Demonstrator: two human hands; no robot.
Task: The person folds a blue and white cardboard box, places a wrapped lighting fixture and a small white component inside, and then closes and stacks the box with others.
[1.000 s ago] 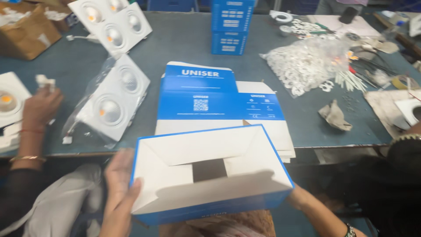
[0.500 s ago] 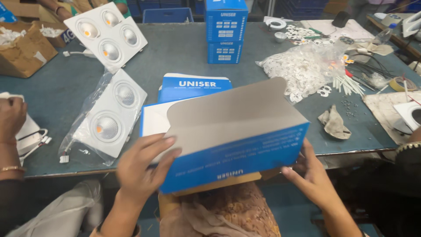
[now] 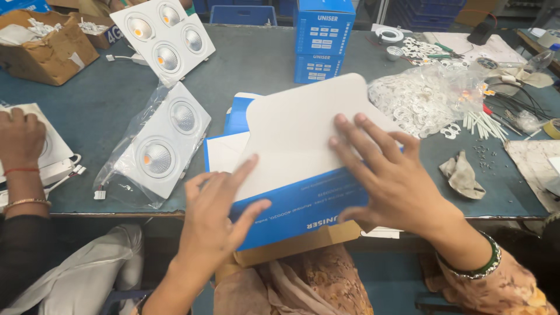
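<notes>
A blue and white cardboard box (image 3: 303,201) rests over the table's front edge, partly above my lap. Its white lid flap (image 3: 297,125) lies folded down. My left hand (image 3: 219,213) presses the box's left front corner, fingers spread. My right hand (image 3: 394,175) lies flat on the flap, thumb wrapped under the blue front wall. A brown cardboard piece (image 3: 297,242) sticks out beneath the box. Flat blue and white box blanks (image 3: 233,140) lie under and behind it.
A two-lamp white light fitting in a clear bag (image 3: 163,146) lies left of the box, a several-lamp fitting (image 3: 163,38) farther back. Two stacked blue boxes (image 3: 324,38), a bag of white rings (image 3: 420,96), a rag (image 3: 464,175). Another person's hand (image 3: 20,137) works at far left.
The box has swung round and its lid flap has come down from upright to closed. My right hand moved from beneath the box onto the flap; my left hand shifted to the front corner.
</notes>
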